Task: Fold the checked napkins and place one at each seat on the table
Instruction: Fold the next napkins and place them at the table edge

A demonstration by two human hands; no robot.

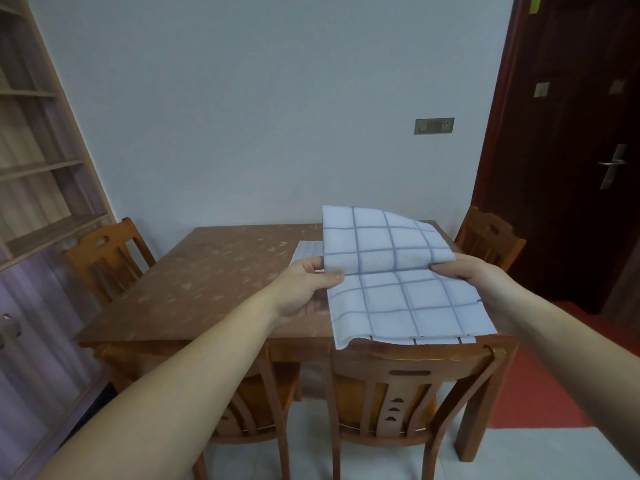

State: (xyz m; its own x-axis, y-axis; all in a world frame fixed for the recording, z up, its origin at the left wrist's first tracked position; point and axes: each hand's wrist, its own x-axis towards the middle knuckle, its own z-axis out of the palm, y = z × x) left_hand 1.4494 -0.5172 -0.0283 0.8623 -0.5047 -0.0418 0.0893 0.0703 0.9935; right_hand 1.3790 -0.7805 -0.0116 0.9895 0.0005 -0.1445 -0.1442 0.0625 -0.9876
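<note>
A white napkin with blue-grey checks [391, 271] is held above the right half of the brown table [214, 282]. My left hand [304, 285] pinches its left edge and my right hand [464, 271] pinches its right edge, both at a crease across the middle. The far half stands up from the crease and the near half slopes down, its lower edge hanging over the table's front edge. Another checked napkin [308, 251] lies flat on the table behind my left hand, mostly hidden by the held one.
Two wooden chairs [408, 386] stand at the near side, one chair [104, 254] at the left end and one [488, 237] at the right end. A shelf unit [38, 161] fills the left wall. A dark door [571, 150] stands at the right.
</note>
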